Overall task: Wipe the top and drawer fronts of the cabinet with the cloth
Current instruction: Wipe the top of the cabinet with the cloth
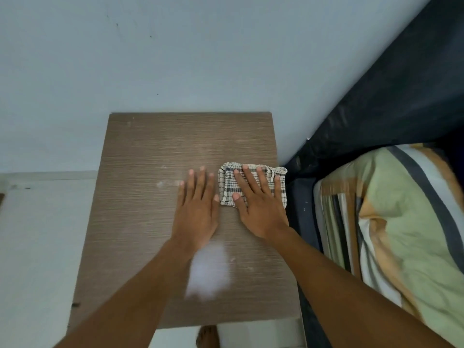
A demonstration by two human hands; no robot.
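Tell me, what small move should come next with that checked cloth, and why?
Probably slide the right hand, pressed flat on the checked cloth, leftward across the cabinet top. The cloth sits at the right edge, while pale smudges lie to the left. The left hand, flat on bare wood beside the cloth, would likely need to move aside first.

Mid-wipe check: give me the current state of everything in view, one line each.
cloth: folded, flat on the top near its right edge, under the right hand.
right hand: open, palm pressing the cloth.
left hand: open, flat on bare wood.
cabinet top: whitish smudges showing.
pillow: lying on the bed.
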